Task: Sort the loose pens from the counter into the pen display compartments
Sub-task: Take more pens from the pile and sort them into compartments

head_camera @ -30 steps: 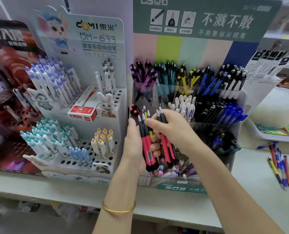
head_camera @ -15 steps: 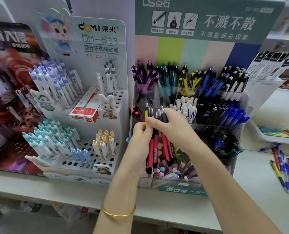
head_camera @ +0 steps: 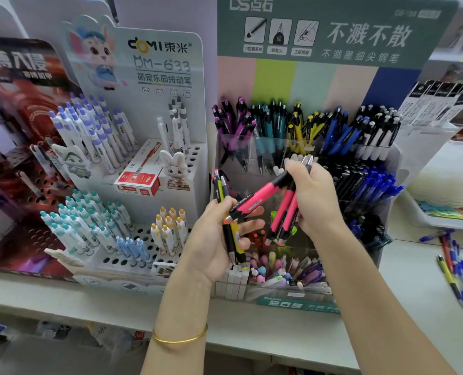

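My left hand [head_camera: 214,244] grips a few upright pens, one yellow-and-black pen [head_camera: 235,234] among them, in front of the clear pen display [head_camera: 387,169]. My right hand [head_camera: 317,198] grips several pink-and-black pens [head_camera: 284,215] by their upper ends; one of them slants down to the left, and its tip touches my left hand's fingers. Both hands hover over the display's lower front compartments. The back row holds purple, teal, yellow, blue and white pens in separate compartments. Loose pens [head_camera: 460,277] lie on the counter at the far right.
A white Domi pen stand [head_camera: 195,163] with a red box [head_camera: 141,174] stands to the left. A dark red display [head_camera: 13,158] is at the far left. A white tray [head_camera: 441,220] sits at the right. The counter's front edge [head_camera: 252,345] runs below my wrists.
The pink pens have passed from the shared bundle into my right hand, which moved right and up. My left hand keeps the yellow and black pens.
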Demonstrator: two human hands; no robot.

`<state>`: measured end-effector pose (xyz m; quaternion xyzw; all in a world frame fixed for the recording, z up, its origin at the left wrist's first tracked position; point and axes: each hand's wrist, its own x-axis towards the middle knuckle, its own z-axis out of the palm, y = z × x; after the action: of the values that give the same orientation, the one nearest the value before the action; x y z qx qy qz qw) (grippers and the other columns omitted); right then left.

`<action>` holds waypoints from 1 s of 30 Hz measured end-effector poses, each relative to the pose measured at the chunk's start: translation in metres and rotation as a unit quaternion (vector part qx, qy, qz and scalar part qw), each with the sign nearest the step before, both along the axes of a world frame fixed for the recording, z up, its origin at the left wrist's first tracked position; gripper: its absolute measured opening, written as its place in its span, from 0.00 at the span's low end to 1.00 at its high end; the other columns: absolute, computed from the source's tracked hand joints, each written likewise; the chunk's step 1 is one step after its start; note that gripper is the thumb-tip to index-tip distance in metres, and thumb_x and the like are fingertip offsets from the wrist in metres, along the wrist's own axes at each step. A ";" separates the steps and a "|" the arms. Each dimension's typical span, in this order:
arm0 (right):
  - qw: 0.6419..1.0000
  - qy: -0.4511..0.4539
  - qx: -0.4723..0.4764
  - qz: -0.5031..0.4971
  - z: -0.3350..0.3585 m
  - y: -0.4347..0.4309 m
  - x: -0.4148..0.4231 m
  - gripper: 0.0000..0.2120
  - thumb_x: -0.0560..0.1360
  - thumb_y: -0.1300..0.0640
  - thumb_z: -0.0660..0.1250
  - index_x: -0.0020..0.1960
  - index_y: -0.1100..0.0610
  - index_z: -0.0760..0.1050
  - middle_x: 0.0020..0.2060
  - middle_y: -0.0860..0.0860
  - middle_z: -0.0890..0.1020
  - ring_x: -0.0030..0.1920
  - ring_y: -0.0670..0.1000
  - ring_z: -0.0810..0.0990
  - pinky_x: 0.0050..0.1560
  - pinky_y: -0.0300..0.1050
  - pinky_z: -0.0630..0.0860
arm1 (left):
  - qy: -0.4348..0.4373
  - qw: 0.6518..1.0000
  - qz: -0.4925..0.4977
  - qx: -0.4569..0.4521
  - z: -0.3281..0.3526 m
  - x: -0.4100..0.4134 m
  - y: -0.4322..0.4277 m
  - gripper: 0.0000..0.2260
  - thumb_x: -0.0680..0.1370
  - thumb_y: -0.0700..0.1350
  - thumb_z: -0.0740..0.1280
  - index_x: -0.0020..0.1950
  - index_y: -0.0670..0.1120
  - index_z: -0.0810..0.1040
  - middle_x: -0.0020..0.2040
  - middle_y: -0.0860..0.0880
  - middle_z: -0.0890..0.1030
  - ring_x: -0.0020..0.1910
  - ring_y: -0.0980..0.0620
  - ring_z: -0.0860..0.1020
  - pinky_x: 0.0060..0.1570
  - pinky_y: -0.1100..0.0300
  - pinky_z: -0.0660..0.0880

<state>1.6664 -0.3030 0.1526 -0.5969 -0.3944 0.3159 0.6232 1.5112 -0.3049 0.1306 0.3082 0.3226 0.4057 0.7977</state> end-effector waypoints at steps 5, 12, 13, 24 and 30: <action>0.998 -0.028 0.031 -0.039 -0.002 0.000 -0.007 0.09 0.78 0.53 0.62 0.43 0.56 0.67 0.38 0.56 0.71 0.43 0.64 0.78 0.45 0.59 0.75 | 0.029 0.999 0.009 0.034 0.002 0.000 0.000 0.18 0.75 0.61 0.61 0.51 0.47 0.75 0.41 0.48 0.82 0.38 0.50 0.78 0.21 0.65 0.65; 0.993 0.006 0.064 -0.099 -0.001 0.001 -0.020 0.12 0.78 0.60 0.62 0.37 0.54 0.64 0.33 0.48 0.68 0.35 0.48 0.68 0.39 0.46 0.69 | 0.100 0.991 0.050 0.076 0.000 0.010 -0.006 0.07 0.79 0.47 0.66 0.52 0.44 0.75 0.39 0.50 0.82 0.33 0.56 0.79 0.22 0.66 0.67; 0.992 0.019 0.072 -0.106 -0.001 0.002 -0.022 0.12 0.78 0.61 0.62 0.38 0.54 0.64 0.33 0.47 0.69 0.34 0.46 0.69 0.39 0.43 0.70 | 0.100 0.991 0.047 0.072 0.001 0.010 -0.008 0.07 0.79 0.48 0.66 0.53 0.46 0.76 0.42 0.49 0.83 0.36 0.54 0.81 0.22 0.66 0.68; 0.958 0.082 0.208 -0.177 -0.011 0.001 -0.042 0.08 0.78 0.64 0.63 0.46 0.52 0.68 0.42 0.48 0.75 0.40 0.42 0.78 0.43 0.35 0.74 | -0.001 0.998 0.032 -0.055 0.014 0.010 -0.011 0.15 0.71 0.53 0.68 0.52 0.45 0.78 0.42 0.42 0.85 0.29 0.49 0.83 0.16 0.70 0.64; 0.959 0.023 0.230 -0.161 -0.017 -0.007 -0.046 0.11 0.78 0.66 0.63 0.44 0.53 0.66 0.37 0.48 0.70 0.34 0.40 0.72 0.39 0.35 0.73 | -0.031 0.992 0.081 -0.091 0.023 0.011 -0.006 0.19 0.74 0.58 0.67 0.46 0.42 0.80 0.38 0.43 0.84 0.27 0.51 0.80 0.15 0.70 0.63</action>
<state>1.6206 -0.3104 0.1356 -0.4854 -0.3405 0.1259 0.7953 1.5222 -0.3110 0.1535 0.1944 0.3568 0.4473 0.7967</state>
